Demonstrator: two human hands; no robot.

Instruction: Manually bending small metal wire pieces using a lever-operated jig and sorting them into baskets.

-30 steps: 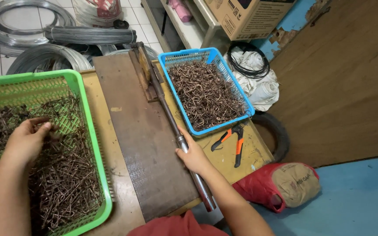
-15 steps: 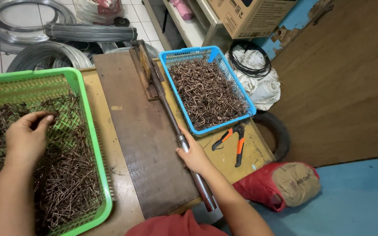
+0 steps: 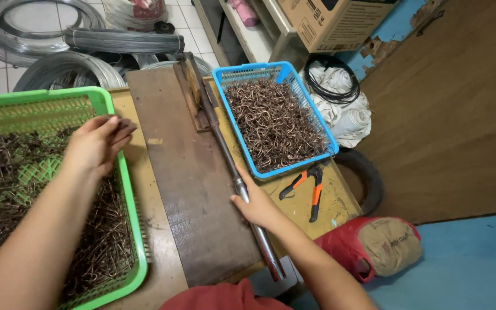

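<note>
Nearest, the right hand (image 3: 255, 202) is wrapped around the long metal lever (image 3: 237, 182), low on its shaft, a grip that suits swinging it about the pivot at the far end of the dark wooden board (image 3: 188, 172). The lever lies flat along the board's right edge on the worktop (image 3: 328, 201). To the left, the left hand (image 3: 94, 144) hovers over the right rim of the green basket (image 3: 123, 189), its fingertips pinched on a small piece of brown wire (image 3: 126, 124), well apart from the lever. The basket is full of straight wire pieces. Right of the board lie orange-handled pliers (image 3: 308, 186). Farther off, the blue basket (image 3: 248, 74) holds bent wire hooks, within easy reach of the lever.
</note>
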